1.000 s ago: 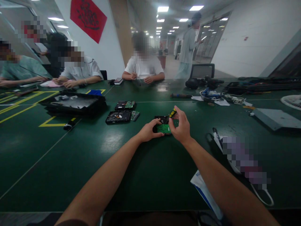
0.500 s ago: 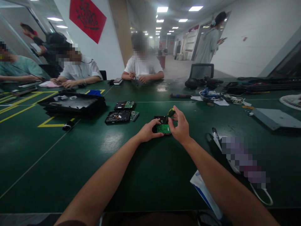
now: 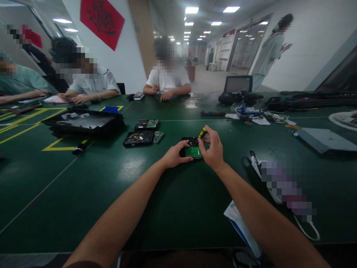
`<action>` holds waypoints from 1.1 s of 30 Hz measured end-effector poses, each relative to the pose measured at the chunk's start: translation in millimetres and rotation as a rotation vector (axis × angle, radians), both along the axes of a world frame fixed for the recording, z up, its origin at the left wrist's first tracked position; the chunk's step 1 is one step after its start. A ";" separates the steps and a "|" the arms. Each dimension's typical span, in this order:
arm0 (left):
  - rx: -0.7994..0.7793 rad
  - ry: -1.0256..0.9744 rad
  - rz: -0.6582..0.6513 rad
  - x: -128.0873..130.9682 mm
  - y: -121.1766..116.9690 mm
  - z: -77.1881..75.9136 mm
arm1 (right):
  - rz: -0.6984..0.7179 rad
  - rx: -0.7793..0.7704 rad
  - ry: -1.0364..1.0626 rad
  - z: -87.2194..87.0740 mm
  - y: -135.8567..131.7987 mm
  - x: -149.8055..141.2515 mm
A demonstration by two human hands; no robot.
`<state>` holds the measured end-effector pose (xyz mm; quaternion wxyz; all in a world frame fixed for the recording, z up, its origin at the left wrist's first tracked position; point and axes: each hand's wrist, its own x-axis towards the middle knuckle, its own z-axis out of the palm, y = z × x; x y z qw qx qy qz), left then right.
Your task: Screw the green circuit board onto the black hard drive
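A hard drive point(image 3: 193, 152) with a green circuit board facing up lies on the dark green table. My left hand point(image 3: 176, 155) grips its left end, thumb along the near edge and fingers at the far side. Above the drive's right part, my right hand point(image 3: 212, 147) pinches a small black-and-yellow screwdriver point(image 3: 202, 133), which leans with its handle up. Its tip is too small to make out against the drive. To the left lie two more drives, one nearer point(image 3: 138, 139) and one farther point(image 3: 147, 124), beside a loose circuit board point(image 3: 158, 137).
A black tray point(image 3: 83, 121) stands at the left, with a dark cylinder point(image 3: 79, 149) in front. On the right are a grey metal box point(image 3: 325, 140), a pouch with a cord point(image 3: 284, 190) and a white-blue packet point(image 3: 242, 227). Another screwdriver point(image 3: 213, 113) lies beyond. Co-workers sit across the table.
The screwdriver's handle has turned in my right fingers, while both hands keep nearly the same place at the drive. In the background a standing person has walked to the right.
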<state>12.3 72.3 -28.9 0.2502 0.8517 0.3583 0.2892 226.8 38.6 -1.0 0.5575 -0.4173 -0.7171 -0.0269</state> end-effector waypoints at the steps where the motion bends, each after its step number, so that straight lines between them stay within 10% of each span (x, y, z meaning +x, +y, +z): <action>1: 0.003 -0.001 0.001 0.2 -0.1 0.2 | 0.006 0.001 0.009 0.2 -0.1 0.3; 33: -0.021 -0.023 0.011 1.1 -3.0 3.3 | 0.003 -0.014 0.026 0.3 0.6 1.3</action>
